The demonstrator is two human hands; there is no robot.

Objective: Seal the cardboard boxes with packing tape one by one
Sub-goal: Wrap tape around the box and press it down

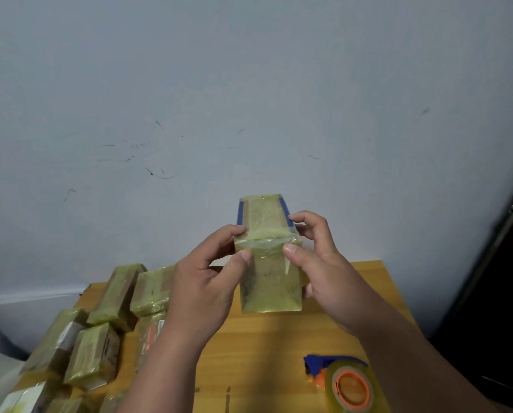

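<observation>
So I've got the small cardboard box up in both hands, lifted above the far end of the wooden table, about mid-frame in front of the pale wall. It's wrapped in yellowish clear tape, with a blue strip running down each side of the upper face. There are faint dark marks under the tape on the near face, but I can't read them as writing. My left hand grips the left edge, thumb pressed on the near face and fingers curled over the top corner. My right hand pinches the right edge the same way, thumb on the front and index finger hooked over the blue strip. Down at the lower right, the tape dispenser lies on the table just beside my right forearm: a clear yellowish roll on an orange hub with a blue piece at its end, no brand visible. Off to the left there's a pile of taped boxes, all under that same yellowish tape. One has a white label with orange print on it, too blurry to make out, and another shows a pale sticker I can't read either. A dark door with a metal handle fills the right edge.
</observation>
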